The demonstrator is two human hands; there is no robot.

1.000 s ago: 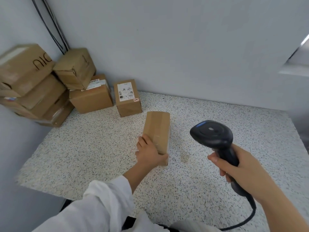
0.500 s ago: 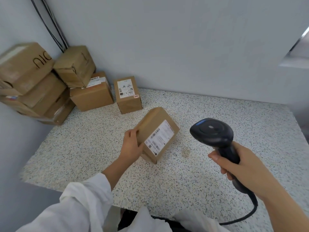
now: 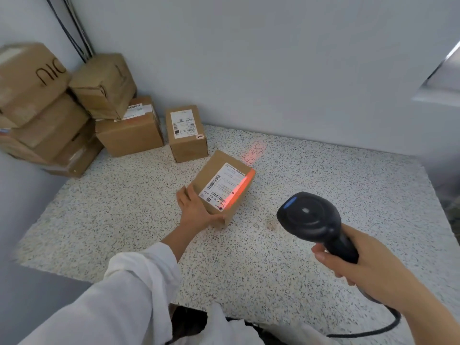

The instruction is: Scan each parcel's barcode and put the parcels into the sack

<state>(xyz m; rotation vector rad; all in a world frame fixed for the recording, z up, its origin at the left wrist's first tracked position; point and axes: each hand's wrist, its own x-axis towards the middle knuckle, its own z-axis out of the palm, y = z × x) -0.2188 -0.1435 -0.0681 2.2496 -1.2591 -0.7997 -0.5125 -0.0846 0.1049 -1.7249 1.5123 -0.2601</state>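
Observation:
A small brown parcel (image 3: 225, 181) lies on the speckled table (image 3: 124, 207) with its white barcode label facing up. My left hand (image 3: 196, 210) grips its near corner. A red scan line falls across the right side of the label and spills onto the table behind it. My right hand (image 3: 358, 267) holds a black barcode scanner (image 3: 308, 220) by the handle, its head aimed at the parcel from the right. No sack is in view.
Another labelled parcel (image 3: 186, 133) stands just behind the held one. A bigger box (image 3: 129, 130) and a leaning stack of several boxes (image 3: 44, 103) fill the back left corner against the walls. The scanner's cable (image 3: 373, 329) trails off the table's near edge.
My left hand has turned the parcel from its plain side to label up and set it flat. The scanner's red line has come on across the label. The scanner has barely moved.

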